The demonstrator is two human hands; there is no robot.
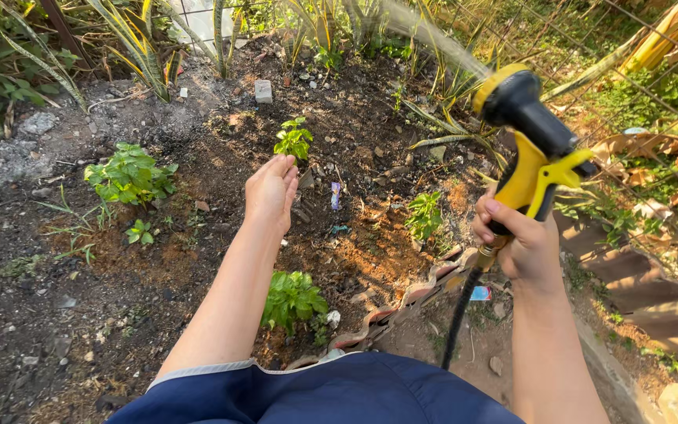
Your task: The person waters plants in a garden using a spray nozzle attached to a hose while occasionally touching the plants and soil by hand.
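Two hands out: right hand [521, 239] with fingers [504, 213] wrapped tight around yellow-and-black hose spray nozzle [529, 133], barrel angled up and far-left, water jet [425, 33] streaming that way. Left hand [271, 191] empty, fingers loosely together, stretched far over small seedling [294, 140].

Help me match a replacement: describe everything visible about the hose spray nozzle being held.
The spray nozzle is pistol-shaped, seemingly plastic: black barrel, yellow ring at the head, yellow trigger and handle. It points up and left, spraying water over the garden bed. The right hand grips its handle, fingers wrapped round. A black hose hangs from its base.
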